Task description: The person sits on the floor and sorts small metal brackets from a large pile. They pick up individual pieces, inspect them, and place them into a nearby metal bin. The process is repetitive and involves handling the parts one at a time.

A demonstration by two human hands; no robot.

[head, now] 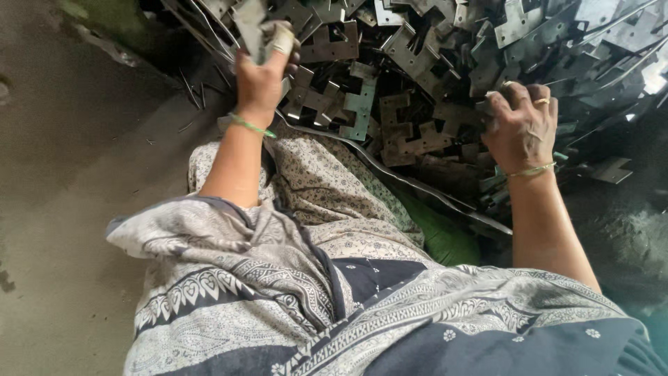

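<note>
A big heap of flat grey stamped metal plates (410, 63), each with notched cut-outs, fills the upper middle and right of the view. My left hand (261, 76) is raised at the heap's left edge and grips a stack of metal plates (252, 24) held upright; a bandage wraps one finger. My right hand (522, 125) rests palm down on the plates at the right side of the heap, fingers curled over them. It wears a ring and a thin bangle; a green bangle is on my left wrist.
My lap, covered in patterned grey and dark blue cloth (313, 278), takes up the lower middle. A long bent metal strip (390, 174) runs along the heap's near edge. Something green (445, 240) lies beside my knee. Bare concrete floor (76, 174) is on the left.
</note>
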